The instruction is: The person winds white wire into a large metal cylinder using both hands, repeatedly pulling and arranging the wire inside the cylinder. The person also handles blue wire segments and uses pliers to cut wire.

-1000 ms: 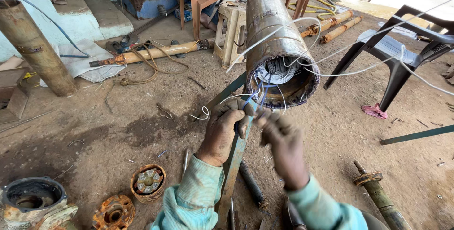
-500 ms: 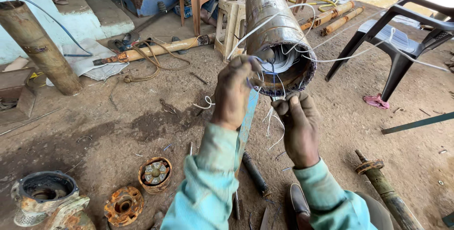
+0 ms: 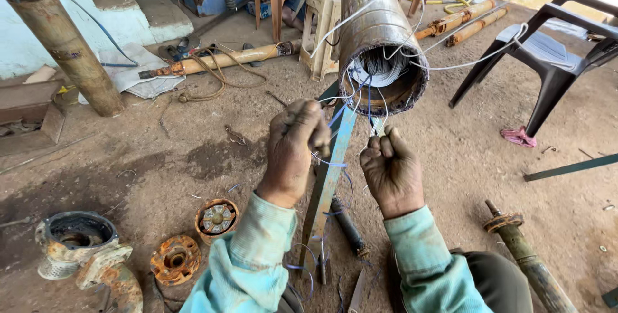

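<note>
A bare dirt floor (image 3: 193,152), stained dark in patches, was seen carrying everything. A grey housing (image 3: 72,239) and two rusty discs (image 3: 216,218) (image 3: 175,261) were laid at the lower left. A rusty pipe (image 3: 67,52) was stood upright at the left, with a cloth (image 3: 138,75) spread near it. A long shaft (image 3: 222,62) with a rope (image 3: 212,84) coiled over it was laid beyond. A black chair (image 3: 553,68) was stood at the right, a pink rag (image 3: 518,136) dropped beside it, and a rusty rod (image 3: 524,258) laid at the lower right.
</note>
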